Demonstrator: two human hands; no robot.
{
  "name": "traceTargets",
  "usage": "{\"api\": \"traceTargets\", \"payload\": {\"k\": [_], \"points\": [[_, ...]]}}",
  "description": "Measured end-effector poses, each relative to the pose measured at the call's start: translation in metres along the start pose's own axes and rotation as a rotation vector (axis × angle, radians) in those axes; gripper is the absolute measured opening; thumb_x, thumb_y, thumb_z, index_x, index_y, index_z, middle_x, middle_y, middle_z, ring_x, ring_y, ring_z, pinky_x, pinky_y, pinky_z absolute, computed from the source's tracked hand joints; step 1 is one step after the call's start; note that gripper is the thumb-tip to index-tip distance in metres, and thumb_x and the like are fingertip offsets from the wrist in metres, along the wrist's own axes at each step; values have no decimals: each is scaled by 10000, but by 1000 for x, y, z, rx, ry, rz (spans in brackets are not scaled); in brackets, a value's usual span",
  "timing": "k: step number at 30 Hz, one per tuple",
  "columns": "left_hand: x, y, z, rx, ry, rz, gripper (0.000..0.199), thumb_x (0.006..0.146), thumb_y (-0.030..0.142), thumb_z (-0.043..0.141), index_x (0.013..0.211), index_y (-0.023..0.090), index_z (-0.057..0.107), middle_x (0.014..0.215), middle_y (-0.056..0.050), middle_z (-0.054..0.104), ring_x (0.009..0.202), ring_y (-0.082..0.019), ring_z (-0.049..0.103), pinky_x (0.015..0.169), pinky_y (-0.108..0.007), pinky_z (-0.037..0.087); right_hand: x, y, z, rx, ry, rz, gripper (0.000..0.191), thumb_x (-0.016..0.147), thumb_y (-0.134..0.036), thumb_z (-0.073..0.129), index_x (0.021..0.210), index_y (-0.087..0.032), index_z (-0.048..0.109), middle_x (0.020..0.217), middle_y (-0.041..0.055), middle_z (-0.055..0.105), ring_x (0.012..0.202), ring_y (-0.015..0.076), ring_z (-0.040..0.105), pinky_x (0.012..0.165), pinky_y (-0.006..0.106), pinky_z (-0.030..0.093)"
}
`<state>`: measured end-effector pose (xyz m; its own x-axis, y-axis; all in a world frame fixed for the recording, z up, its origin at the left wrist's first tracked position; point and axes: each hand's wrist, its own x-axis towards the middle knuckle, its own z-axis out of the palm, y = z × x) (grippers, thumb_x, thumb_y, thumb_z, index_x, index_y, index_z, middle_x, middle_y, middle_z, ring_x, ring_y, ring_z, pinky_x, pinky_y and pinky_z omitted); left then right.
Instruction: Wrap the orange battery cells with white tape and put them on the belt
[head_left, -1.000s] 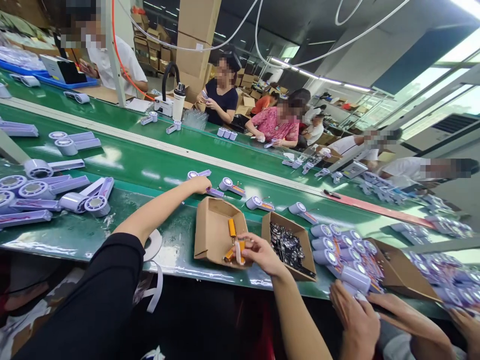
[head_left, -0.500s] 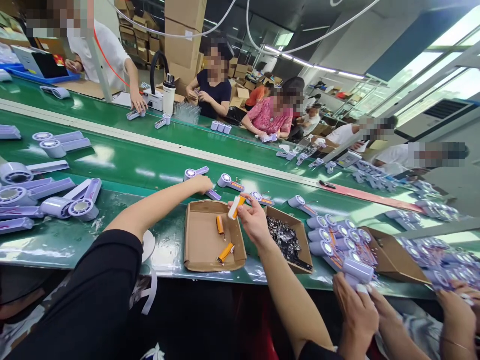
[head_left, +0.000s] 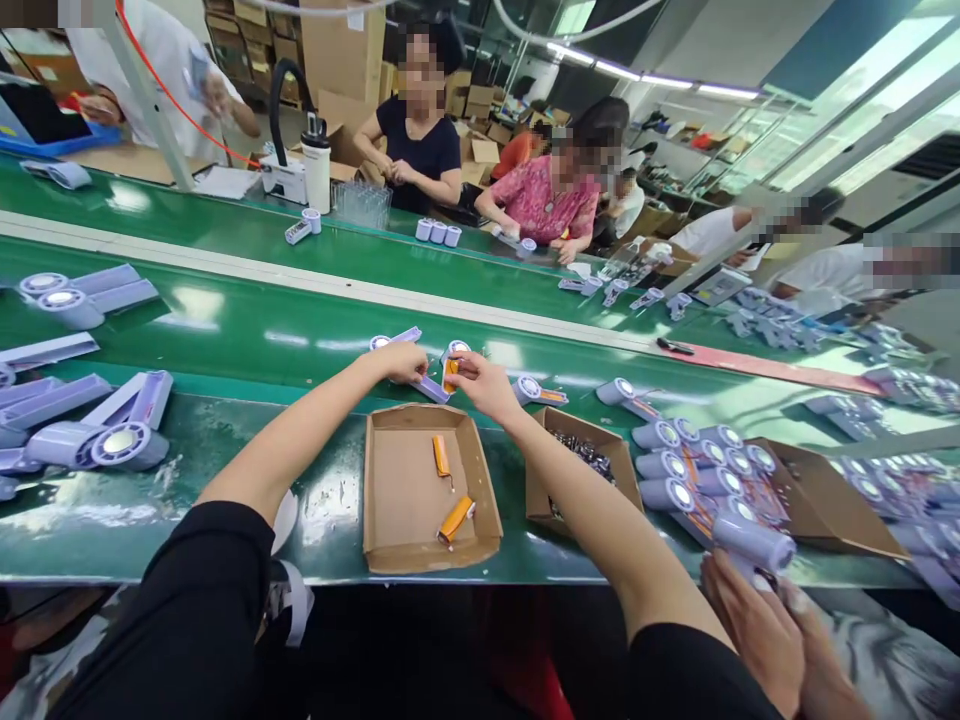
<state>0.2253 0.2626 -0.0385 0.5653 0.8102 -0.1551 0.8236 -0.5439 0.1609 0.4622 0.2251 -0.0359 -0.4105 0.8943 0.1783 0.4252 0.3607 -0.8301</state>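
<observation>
My left hand [head_left: 406, 364] is closed, its fingers at a lilac fan housing [head_left: 432, 389], part of which it hides. Another lilac piece [head_left: 409, 336] shows just behind that hand. My right hand [head_left: 486, 386] pinches an orange battery [head_left: 451, 374] and holds it at the handle of a round-headed fan housing [head_left: 455, 347]. Below my hands, a shallow cardboard tray [head_left: 382, 540] holds two more orange batteries, one of them [head_left: 440, 456] near the middle. To the right of my right hand lies a fan housing [head_left: 529, 389] with an orange battery in its handle.
A cardboard box [head_left: 622, 465] of small dark parts stands under my right forearm. Fan housings [head_left: 667, 465] crowd the right, beside a co-worker's hands [head_left: 757, 620]; more housings [head_left: 131, 445] lie left. Co-workers sit across the green bench [head_left: 247, 415].
My right hand has moved forward and left from above the tray, carrying the battery to the fan housing; the white strip no longer shows on it. My left hand stays near the housings.
</observation>
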Motion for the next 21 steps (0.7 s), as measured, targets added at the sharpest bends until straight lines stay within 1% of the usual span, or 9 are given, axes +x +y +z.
{"api": "traceTargets", "payload": {"k": [3, 6, 11, 14, 17, 21], "points": [[-3, 7, 2, -16, 48, -45, 268, 1007, 345, 603, 1174, 254, 791, 1097, -75, 836, 1035, -251, 763, 869, -306, 511, -1, 10, 6, -87, -13, 11, 406, 875, -282, 782, 1269, -201, 723, 1131, 89, 853, 1070, 254, 837, 1030, 434, 664], [-6, 15, 5, -23, 70, -72, 293, 1045, 329, 547, 1235, 235, 749, 1147, -108, 822, 1060, -267, 765, 870, -317, 508, -3, 11, 8, -216, -36, 14, 342, 900, -225, 773, 1238, -198, 733, 1075, 86, 858, 1023, 259, 836, 1001, 427, 652], [-2, 24, 6, -33, 83, -97, 282, 1052, 310, 552, 1266, 223, 713, 1181, -134, 808, 1095, -285, 765, 887, -329, 512, -1, 3, 4, -453, -120, 2, 326, 947, -200, 750, 1270, -160, 746, 1054, 123, 852, 996, 287, 812, 949, 399, 610], [2, 27, 9, -46, 93, -108, 282, 1042, 307, 580, 1284, 224, 698, 1195, -136, 802, 1137, -288, 758, 925, -332, 515, 4, 0, 3, -586, -196, 10, 340, 946, -198, 758, 1284, -173, 764, 1047, 122, 848, 981, 300, 793, 941, 390, 585], [5, 31, 13, -62, 99, -124, 296, 1022, 296, 617, 1300, 220, 685, 1223, -145, 793, 1177, -303, 750, 968, -349, 521, 8, -1, 5, -705, -260, 34, 383, 940, -229, 784, 1320, -194, 766, 1072, 127, 845, 1025, 326, 777, 952, 389, 569], [9, 33, 13, -77, 88, -133, 330, 990, 284, 665, 1310, 206, 681, 1260, -166, 782, 1213, -325, 742, 1004, -367, 527, 9, -2, 5, -836, -307, 58, 422, 972, -289, 775, 1384, -203, 749, 1147, 151, 836, 1109, 355, 763, 961, 392, 562]]}}
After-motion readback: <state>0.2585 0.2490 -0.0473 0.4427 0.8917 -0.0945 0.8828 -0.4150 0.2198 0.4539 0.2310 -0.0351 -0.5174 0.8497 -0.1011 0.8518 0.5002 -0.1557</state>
